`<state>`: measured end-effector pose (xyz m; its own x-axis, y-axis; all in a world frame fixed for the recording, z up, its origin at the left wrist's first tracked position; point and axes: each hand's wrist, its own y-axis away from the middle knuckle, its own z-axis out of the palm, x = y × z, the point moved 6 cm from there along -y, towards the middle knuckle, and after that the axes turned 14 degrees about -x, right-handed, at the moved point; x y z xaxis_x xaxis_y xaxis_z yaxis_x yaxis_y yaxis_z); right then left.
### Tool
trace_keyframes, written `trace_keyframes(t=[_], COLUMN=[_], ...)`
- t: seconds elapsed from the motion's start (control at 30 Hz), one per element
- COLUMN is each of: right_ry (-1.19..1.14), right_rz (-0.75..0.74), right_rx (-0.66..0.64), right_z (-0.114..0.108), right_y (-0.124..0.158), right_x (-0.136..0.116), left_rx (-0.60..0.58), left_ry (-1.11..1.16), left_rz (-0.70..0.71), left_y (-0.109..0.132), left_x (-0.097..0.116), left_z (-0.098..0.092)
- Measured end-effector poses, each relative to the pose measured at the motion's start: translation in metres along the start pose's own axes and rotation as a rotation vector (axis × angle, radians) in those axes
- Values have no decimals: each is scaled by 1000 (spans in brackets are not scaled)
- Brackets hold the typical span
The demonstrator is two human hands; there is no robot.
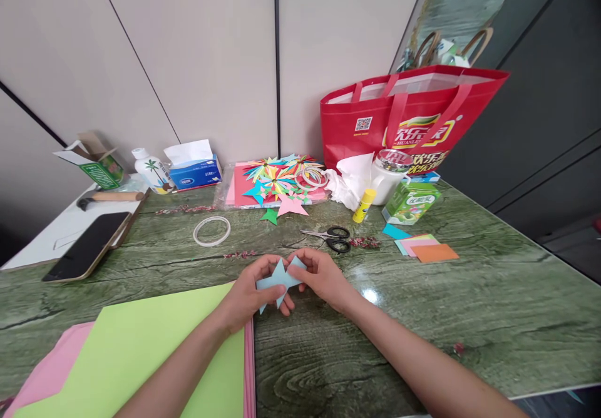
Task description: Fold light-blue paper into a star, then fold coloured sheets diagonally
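Light blue paper stars [280,275] are held up between my two hands, just above the table. One pointed shape overlaps or adjoins another; I cannot tell whether they are joined. My left hand [248,293] grips the left part, thumb on top and fingers beneath. My right hand [323,277] pinches the upper right point between thumb and fingers. Beyond the hands lie black-handled scissors [335,238], a small green paper star [270,216] and a larger pink paper star [292,204].
Green and pink paper sheets [154,343] lie under my left forearm. A tape roll [211,231], phone [89,246], hammer [113,197] and tissue box [195,171] are on the left. A glue stick [364,205], green carton [410,203], paper slips [434,252] and red bag [357,108] are on the right.
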<state>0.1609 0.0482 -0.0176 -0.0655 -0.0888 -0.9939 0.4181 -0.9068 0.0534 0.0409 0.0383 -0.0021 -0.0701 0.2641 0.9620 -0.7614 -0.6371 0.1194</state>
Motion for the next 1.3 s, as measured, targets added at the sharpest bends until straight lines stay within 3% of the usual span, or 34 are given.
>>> trace_keyframes(t=[0.17,0.43,0.8,1.0,1.3], right_ry=[-5,-126,-75,-38,-39], right_rz=[32,-9,-41,14,-55], right_rx=[-93,179,74,53,4], right_z=[3,-9,0,-3,6], right_y=[0,3,2,2,3], right_x=[3,6,5,10,2], left_rx=[29,415,377,378,399], left_ry=[-2,258,76,60,67], left_rz=[-32,-4,24,-3,7], left_y=[0,4,6,6,5], left_x=[2,-8,-4,-5,-4], left_z=[2,-18,-19,-20,-20])
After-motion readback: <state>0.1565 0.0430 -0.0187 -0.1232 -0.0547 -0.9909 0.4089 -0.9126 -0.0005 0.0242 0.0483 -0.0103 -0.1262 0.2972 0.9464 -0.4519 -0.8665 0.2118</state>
